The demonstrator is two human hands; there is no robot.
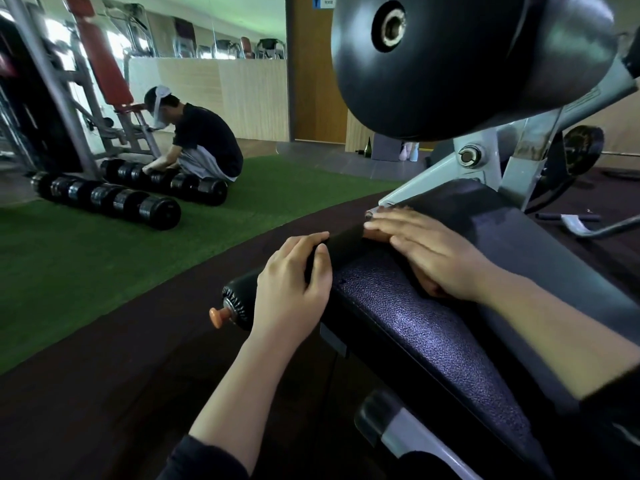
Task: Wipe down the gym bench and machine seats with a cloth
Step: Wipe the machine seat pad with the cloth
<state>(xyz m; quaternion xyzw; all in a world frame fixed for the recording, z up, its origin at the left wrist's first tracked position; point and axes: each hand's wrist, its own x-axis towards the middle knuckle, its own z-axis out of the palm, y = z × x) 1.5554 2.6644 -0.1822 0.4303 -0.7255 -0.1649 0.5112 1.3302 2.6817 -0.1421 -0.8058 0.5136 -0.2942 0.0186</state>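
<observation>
Closest to you, the black textured seat pad of the machine slopes up and away, its grain catching a purplish sheen. Your left hand curls over the pad's near-left edge, fingers and thumb gripping a dark cloth that drapes over that edge. Your right hand lies flat on the cloth and pad just beyond, fingers straight and together, pressing down and clasping nothing. Just left of your left wrist a padded black roller sticks out sideways, with an orange knob at its tip. Under you runs dark brown rubber floor, which curves against a patch of green turf. Above the pad a large black round cushion hangs on the grey metal frame. Farther off on the turf lie two rows of black dumbbells, and a person in a black shirt crouches over the far row beside a red-padded machine. Pale wood panelling lines the back wall.
</observation>
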